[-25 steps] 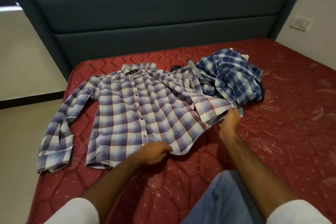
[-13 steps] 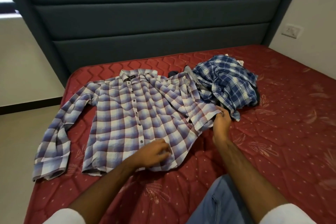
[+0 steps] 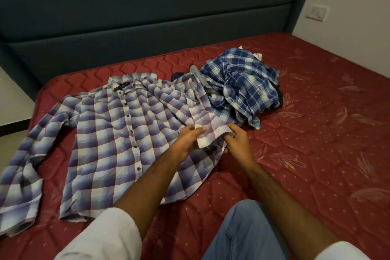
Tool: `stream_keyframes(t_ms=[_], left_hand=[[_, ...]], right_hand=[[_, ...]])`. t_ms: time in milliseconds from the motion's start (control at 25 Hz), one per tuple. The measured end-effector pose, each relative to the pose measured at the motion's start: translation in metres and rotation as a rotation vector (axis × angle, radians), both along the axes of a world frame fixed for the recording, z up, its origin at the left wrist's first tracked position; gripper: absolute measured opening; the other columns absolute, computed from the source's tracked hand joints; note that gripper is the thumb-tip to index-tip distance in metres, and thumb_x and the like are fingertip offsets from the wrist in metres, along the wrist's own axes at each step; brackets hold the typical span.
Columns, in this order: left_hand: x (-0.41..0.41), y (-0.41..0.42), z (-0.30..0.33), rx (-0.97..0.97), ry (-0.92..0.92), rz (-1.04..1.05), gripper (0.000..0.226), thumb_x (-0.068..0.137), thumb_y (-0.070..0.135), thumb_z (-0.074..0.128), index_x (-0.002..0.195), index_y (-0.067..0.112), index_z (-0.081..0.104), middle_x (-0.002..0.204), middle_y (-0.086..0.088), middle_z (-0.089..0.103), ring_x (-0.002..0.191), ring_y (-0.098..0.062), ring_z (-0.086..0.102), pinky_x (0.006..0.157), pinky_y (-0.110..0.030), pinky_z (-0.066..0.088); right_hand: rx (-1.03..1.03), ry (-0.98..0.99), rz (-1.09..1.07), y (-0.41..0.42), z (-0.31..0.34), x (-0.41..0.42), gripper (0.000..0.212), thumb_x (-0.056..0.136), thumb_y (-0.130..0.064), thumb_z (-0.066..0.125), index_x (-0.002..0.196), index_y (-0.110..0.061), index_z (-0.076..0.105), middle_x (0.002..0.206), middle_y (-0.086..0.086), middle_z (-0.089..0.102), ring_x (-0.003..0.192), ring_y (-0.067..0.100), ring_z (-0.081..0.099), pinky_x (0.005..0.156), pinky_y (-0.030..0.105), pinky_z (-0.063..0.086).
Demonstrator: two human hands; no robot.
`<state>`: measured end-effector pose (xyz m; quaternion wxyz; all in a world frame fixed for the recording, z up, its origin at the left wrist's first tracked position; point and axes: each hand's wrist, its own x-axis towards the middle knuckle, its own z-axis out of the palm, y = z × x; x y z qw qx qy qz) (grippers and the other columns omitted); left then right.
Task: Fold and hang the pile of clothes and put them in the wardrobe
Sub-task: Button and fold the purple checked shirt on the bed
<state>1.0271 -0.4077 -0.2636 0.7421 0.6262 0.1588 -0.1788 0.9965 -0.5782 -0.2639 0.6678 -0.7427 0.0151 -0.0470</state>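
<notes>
A purple-and-white checked shirt (image 3: 109, 137) lies buttoned and face up on the red mattress (image 3: 306, 154), its left sleeve stretched toward the bed's left edge. The shirt's right sleeve is folded across the front. My left hand (image 3: 185, 139) and my right hand (image 3: 236, 139) both pinch the cuff (image 3: 211, 133) of that sleeve, held slightly off the shirt. Just behind the cuff sits a crumpled pile of clothes (image 3: 242, 88) topped by a dark blue checked shirt.
A dark padded headboard (image 3: 147, 17) runs along the back. A white wall with a switch plate (image 3: 317, 12) stands at the right. The floor shows past the bed's left edge. My knee in blue jeans (image 3: 249, 234) rests at the near edge.
My left hand left the shirt's lower hem and moved up and right to the sleeve cuff. My right hand shifted left with the cuff, so both hands now meet on it.
</notes>
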Motion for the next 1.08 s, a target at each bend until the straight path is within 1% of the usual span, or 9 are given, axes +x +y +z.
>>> stream_keyframes(t_ms=[120,240,320,400,560,720,840,960,1080], left_hand=[[-0.009,0.051,0.014,0.031,-0.092,0.215,0.041,0.090,0.018,0.070,0.130,0.019,0.060,0.121,-0.012,0.067,0.105,-0.035,0.068,0.086,-0.053,0.061],[-0.062,0.109,0.013,0.052,-0.151,0.228,0.052,0.087,0.011,0.070,0.135,0.022,0.054,0.127,-0.011,0.064,0.110,-0.037,0.066,0.086,-0.058,0.059],[-0.108,0.142,-0.004,0.139,-0.093,0.203,0.061,0.088,0.008,0.068,0.142,0.024,0.045,0.128,-0.012,0.062,0.109,-0.036,0.067,0.081,-0.051,0.062],[-0.142,0.164,-0.025,0.329,-0.005,0.158,0.070,0.088,0.010,0.069,0.147,0.024,0.034,0.131,-0.013,0.059,0.107,-0.032,0.066,0.072,-0.041,0.060],[-0.157,0.175,-0.041,0.493,-0.013,0.009,0.070,0.093,0.010,0.065,0.148,0.021,0.022,0.132,-0.004,0.054,0.101,-0.012,0.062,0.068,-0.022,0.054],[-0.145,0.170,-0.039,0.693,-0.164,-0.199,0.067,0.094,0.015,0.062,0.144,0.031,0.020,0.122,0.003,0.059,0.105,-0.014,0.064,0.084,-0.029,0.059],[-0.143,0.165,-0.039,0.857,-0.203,-0.238,0.044,0.094,0.011,0.058,0.130,0.029,0.040,0.091,0.003,0.063,0.079,-0.011,0.065,0.063,-0.022,0.055],[-0.144,0.174,-0.040,1.032,-0.214,-0.225,0.014,0.098,0.019,0.053,0.107,0.028,0.059,0.093,0.007,0.065,0.081,-0.008,0.062,0.072,-0.030,0.054],[-0.149,0.192,-0.043,0.985,-0.231,-0.205,0.018,0.101,0.021,0.049,0.114,0.028,0.058,0.096,0.003,0.067,0.082,-0.009,0.063,0.076,-0.030,0.053]], right_hand=[[-0.410,-0.073,0.186,-0.001,-0.004,-0.005,0.024,0.085,0.001,0.062,0.098,-0.017,0.071,0.068,-0.009,0.064,0.053,0.000,0.052,0.050,0.018,0.038],[-0.970,-0.244,0.523,0.016,-0.012,-0.012,0.025,0.076,-0.016,0.059,0.099,-0.024,0.065,0.092,-0.007,0.064,0.083,0.011,0.058,0.067,0.033,0.047],[-1.162,-0.282,0.655,0.036,-0.027,-0.019,0.024,0.076,-0.020,0.059,0.099,-0.020,0.057,0.105,0.001,0.056,0.097,0.021,0.053,0.076,0.038,0.047],[-1.299,-0.237,0.626,0.047,-0.044,-0.024,0.029,0.083,-0.029,0.059,0.109,-0.019,0.052,0.117,0.004,0.050,0.107,0.025,0.049,0.083,0.041,0.045],[-1.281,-0.186,0.511,0.048,-0.048,-0.027,0.029,0.091,-0.023,0.058,0.119,-0.016,0.052,0.125,0.007,0.055,0.112,0.029,0.056,0.087,0.041,0.047],[-1.302,-0.186,0.522,0.024,-0.034,-0.021,0.021,0.090,-0.019,0.058,0.109,-0.026,0.055,0.116,-0.001,0.059,0.096,0.022,0.062,0.076,0.037,0.054],[-1.288,-0.111,0.635,0.008,-0.037,-0.017,0.021,0.084,-0.018,0.063,0.093,-0.030,0.047,0.108,-0.006,0.058,0.086,0.015,0.056,0.067,0.033,0.047],[-1.323,-0.080,0.785,0.019,-0.032,-0.019,0.025,0.082,-0.015,0.065,0.094,-0.031,0.050,0.106,-0.004,0.059,0.089,0.016,0.056,0.068,0.032,0.045],[-1.402,0.007,0.847,0.042,-0.023,-0.021,0.025,0.086,-0.020,0.065,0.109,-0.024,0.058,0.115,0.002,0.059,0.100,0.020,0.055,0.084,0.035,0.044]])
